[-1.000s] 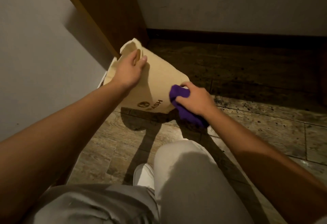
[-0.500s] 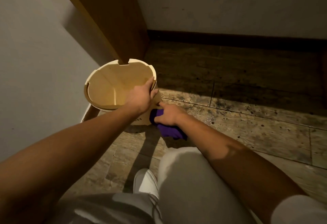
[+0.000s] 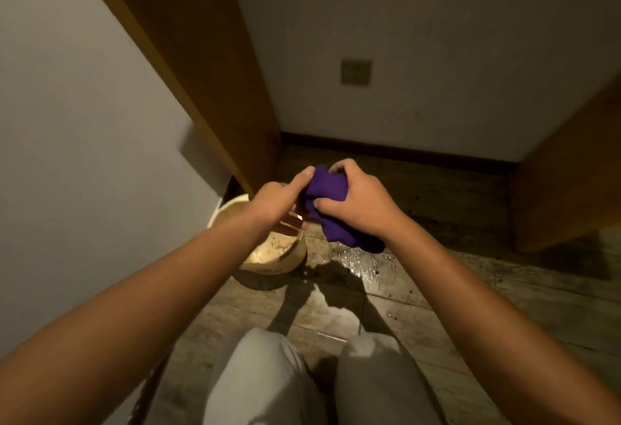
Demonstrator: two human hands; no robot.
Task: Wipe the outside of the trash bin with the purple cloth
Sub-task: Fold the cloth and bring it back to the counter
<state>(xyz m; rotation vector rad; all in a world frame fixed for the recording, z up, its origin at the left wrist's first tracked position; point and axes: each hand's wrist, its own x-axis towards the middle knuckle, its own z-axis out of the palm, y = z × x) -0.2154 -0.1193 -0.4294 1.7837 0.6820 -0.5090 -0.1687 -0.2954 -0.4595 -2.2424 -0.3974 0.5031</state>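
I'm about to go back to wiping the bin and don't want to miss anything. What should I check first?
1. Purple cloth gripped: ok, right hand closed on it, left hand pinching its edge.
2. Round beige plastic trash bin upright on the wooden floor: ok.
3. Bin steadied by a hand: not ok, neither touches it.
4. Cloth on the bin's outside: not ok, held above.
5. Outer wall clean: cannot tell, mostly hidden.
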